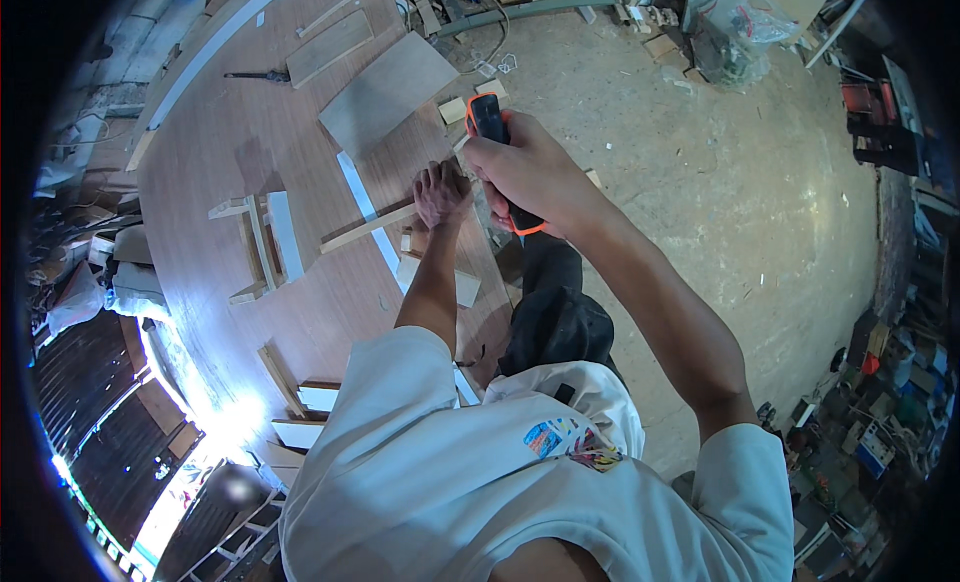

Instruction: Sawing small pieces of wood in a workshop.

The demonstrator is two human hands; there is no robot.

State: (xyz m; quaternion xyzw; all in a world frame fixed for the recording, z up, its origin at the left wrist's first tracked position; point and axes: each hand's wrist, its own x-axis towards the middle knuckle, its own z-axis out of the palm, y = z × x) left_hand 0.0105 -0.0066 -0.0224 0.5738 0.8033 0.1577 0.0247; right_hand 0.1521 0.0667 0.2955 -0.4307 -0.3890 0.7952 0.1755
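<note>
My left hand (443,194) is closed over the right end of a thin wooden strip (367,228), pressing it down near the right edge of the brown wooden table (345,307). My right hand (535,172) is wrapped around a tool with a black-and-orange handle (487,119), held just beyond the table edge beside my left hand. The tool's working end cannot be made out. Under the strip a white strip (369,212) runs along the table. Small wood blocks (467,288) lie beside my left forearm.
A small wooden frame (262,244) sits on the table's left part. Flat boards (388,94) and a black slender tool (257,76) lie toward the far end. Wood offcuts (453,112) are on the concrete floor (730,222) past the table edge. A plastic bag (738,42) stands far right.
</note>
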